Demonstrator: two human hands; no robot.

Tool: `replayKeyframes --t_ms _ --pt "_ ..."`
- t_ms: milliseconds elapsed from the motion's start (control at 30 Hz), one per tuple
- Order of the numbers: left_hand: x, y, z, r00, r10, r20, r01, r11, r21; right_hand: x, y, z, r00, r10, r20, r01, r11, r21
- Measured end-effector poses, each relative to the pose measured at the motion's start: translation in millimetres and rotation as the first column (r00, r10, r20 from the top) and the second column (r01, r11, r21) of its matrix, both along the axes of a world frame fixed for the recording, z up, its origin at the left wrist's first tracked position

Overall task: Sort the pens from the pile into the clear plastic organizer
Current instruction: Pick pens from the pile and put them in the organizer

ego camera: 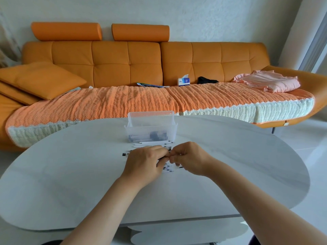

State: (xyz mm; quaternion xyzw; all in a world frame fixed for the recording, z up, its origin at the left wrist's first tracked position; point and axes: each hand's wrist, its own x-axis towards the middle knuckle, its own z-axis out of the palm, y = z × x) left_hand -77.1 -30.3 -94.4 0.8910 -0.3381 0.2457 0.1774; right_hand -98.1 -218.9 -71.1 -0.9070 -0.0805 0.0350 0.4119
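A pile of white pens with black caps lies on the white table, mostly hidden under my hands. My left hand and my right hand meet over the pile, fingers curled around pens between them. More white pens lie just in front of the clear plastic organizer, which stands at the table's far edge and holds several dark pens at its bottom.
An orange sofa with a knitted cover runs behind the table. On it lie a tissue box, a black item, pink cloth and cushions. White floor shows at right.
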Motion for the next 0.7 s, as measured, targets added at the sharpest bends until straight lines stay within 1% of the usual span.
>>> replayKeyframes --t_ms 67,100,133,200,233,267,300,333,400,467,567,633,667,700 --pt "-0.9 -1.4 -0.3 1.000 0.012 0.005 -0.012 1.000 0.012 -0.1 -0.9 1.1 0.999 0.009 -0.038 -0.008 0.999 0.042" --pt "-2.3 -2.4 0.4 0.999 0.022 -0.031 -0.022 1.000 -0.012 -0.9 -1.2 1.9 0.999 0.008 -0.035 -0.007 0.999 0.041" --pt "-3.2 -3.2 1.5 0.994 0.039 -0.105 -0.044 0.998 -0.050 -1.9 -1.0 2.3 1.000 0.000 -0.001 0.000 1.000 0.006" --pt "-1.1 -4.5 4.4 0.942 0.063 -0.330 -0.109 0.986 -0.123 -2.3 -0.8 1.3 0.984 0.012 0.177 0.017 0.987 -0.161" --pt "0.0 -4.3 5.2 0.908 0.063 -0.415 -0.132 0.981 -0.140 -2.9 0.4 0.6 0.960 0.051 0.277 0.023 0.966 -0.258" --pt "1.0 -3.7 5.4 0.896 0.060 -0.441 -0.138 0.980 -0.146 -3.0 2.3 0.1 0.937 0.082 0.340 0.027 0.952 -0.304" --pt "0.9 -3.4 6.1 0.905 0.063 -0.420 -0.133 0.982 -0.138 -2.7 3.2 -0.3 0.937 0.075 0.342 0.031 0.955 -0.294" --pt "0.9 -2.9 6.0 0.938 0.065 -0.340 -0.112 0.986 -0.119 -2.4 3.1 -0.2 0.957 0.039 0.288 0.026 0.975 -0.220" --pt "-0.8 -1.7 3.8 0.991 0.045 -0.127 -0.054 0.996 -0.070 -0.9 2.5 -0.9 0.994 -0.020 0.104 0.021 1.000 -0.009" --pt "-1.4 -1.9 2.1 1.000 0.012 -0.017 -0.013 0.999 -0.045 -0.2 1.8 -1.2 1.000 -0.022 -0.012 0.023 0.994 0.105" --pt "1.3 -3.0 2.0 0.998 0.003 0.064 -0.004 1.000 0.012 0.3 2.4 0.9 0.996 0.013 -0.089 0.007 0.976 0.217" --pt "2.1 -3.7 3.0 0.993 -0.002 0.119 -0.003 0.999 0.039 0.6 2.6 3.0 0.988 0.028 -0.152 0.024 0.944 0.329" --pt "1.3 -4.1 4.4 0.993 0.003 0.119 -0.006 1.000 0.023 0.7 2.5 3.7 0.985 0.033 -0.168 0.031 0.932 0.362" --pt "-0.7 -4.6 5.7 0.997 0.014 0.077 -0.013 1.000 -0.013 1.1 2.1 3.2 0.988 0.026 -0.151 0.029 0.935 0.353"
